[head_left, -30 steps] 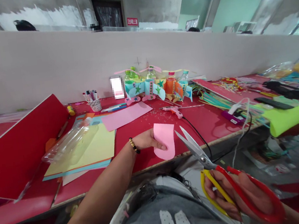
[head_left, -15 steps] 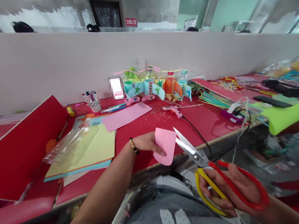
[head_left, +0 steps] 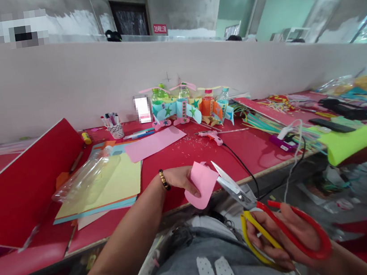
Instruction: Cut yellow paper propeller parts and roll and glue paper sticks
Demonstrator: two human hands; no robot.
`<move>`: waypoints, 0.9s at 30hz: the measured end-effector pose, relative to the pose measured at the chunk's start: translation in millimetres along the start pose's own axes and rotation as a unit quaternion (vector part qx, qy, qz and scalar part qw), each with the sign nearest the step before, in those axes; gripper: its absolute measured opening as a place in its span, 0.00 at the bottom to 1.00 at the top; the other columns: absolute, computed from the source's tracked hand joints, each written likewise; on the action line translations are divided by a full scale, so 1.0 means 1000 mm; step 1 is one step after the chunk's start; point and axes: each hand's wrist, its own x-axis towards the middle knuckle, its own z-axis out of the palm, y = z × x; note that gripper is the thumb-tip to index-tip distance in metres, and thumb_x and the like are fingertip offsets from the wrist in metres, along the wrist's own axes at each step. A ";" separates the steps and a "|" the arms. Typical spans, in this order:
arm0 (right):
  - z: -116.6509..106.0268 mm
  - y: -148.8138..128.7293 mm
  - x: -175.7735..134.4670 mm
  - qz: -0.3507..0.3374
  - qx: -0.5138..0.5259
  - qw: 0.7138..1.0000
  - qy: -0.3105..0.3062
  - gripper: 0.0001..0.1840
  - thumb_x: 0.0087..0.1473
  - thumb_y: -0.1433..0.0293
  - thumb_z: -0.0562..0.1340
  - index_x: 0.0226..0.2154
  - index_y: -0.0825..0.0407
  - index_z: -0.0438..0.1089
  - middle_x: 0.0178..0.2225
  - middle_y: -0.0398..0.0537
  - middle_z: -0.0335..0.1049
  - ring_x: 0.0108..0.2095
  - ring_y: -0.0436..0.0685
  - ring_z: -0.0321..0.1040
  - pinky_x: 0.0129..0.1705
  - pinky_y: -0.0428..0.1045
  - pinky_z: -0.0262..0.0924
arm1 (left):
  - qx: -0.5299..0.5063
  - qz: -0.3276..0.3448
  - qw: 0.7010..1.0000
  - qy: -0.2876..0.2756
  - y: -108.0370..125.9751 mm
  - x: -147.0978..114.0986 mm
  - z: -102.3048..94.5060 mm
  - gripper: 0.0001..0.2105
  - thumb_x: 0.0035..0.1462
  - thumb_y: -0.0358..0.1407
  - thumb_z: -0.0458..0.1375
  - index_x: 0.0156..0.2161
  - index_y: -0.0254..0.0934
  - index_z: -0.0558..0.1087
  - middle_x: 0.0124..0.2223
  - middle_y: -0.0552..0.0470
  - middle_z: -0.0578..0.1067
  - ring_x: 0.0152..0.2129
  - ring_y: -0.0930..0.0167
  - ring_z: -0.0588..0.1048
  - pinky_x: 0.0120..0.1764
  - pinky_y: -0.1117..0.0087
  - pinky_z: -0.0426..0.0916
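Pinched in my left hand point(head_left: 183, 180) is a small piece of pink paper point(head_left: 203, 182) with rounded corners, held in front of the table's edge. My right hand point(head_left: 281, 237) grips a pair of scissors point(head_left: 245, 197) by its red and yellow handles. The blades are parted and point up and left, at the right edge of the pink paper. Beyond my left hand, a larger pink sheet point(head_left: 155, 144) lies on the table. A pink glue gun point(head_left: 212, 137) rests to its right.
Decorated bottles point(head_left: 186, 105) stand by the partition point(head_left: 94, 77). Left are a pen cup point(head_left: 115, 127), a plastic bottle point(head_left: 87, 175) on coloured sheets point(head_left: 131, 176), and a leaning red board point(head_left: 33, 179). A power strip point(head_left: 284, 143) and lime-green sheet point(head_left: 351, 144) lie right.
The pink paper has tilted clockwise and shifted slightly lower in my left hand, and a bit of paper now shows behind its upper right edge. The scissors have moved slightly.
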 end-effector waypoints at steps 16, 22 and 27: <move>-0.001 -0.003 0.000 -0.081 0.045 0.995 0.021 0.39 0.42 0.36 0.52 0.36 0.53 0.68 0.33 0.50 0.61 0.18 0.44 0.51 0.16 0.43 0.50 | -0.095 0.090 0.971 0.201 0.002 0.008 -0.003 0.17 0.41 0.40 0.67 0.35 0.29 0.77 0.31 0.46 0.77 0.26 0.72 0.74 0.33 0.73 0.68; 0.001 0.006 0.007 -0.092 0.039 0.995 0.014 0.41 0.45 0.36 0.48 0.39 0.56 0.66 0.35 0.52 0.61 0.20 0.46 0.53 0.18 0.43 0.52 | -0.069 0.079 0.980 0.172 0.003 0.007 -0.003 0.17 0.43 0.41 0.67 0.36 0.28 0.77 0.31 0.47 0.77 0.26 0.72 0.73 0.33 0.74 0.67; 0.004 0.008 0.010 -0.096 0.046 0.994 0.005 0.43 0.44 0.35 0.47 0.39 0.57 0.65 0.35 0.52 0.60 0.21 0.47 0.54 0.19 0.44 0.52 | -0.061 0.070 0.984 0.149 0.001 0.007 -0.004 0.15 0.43 0.39 0.67 0.35 0.29 0.78 0.28 0.48 0.77 0.24 0.75 0.72 0.30 0.76 0.66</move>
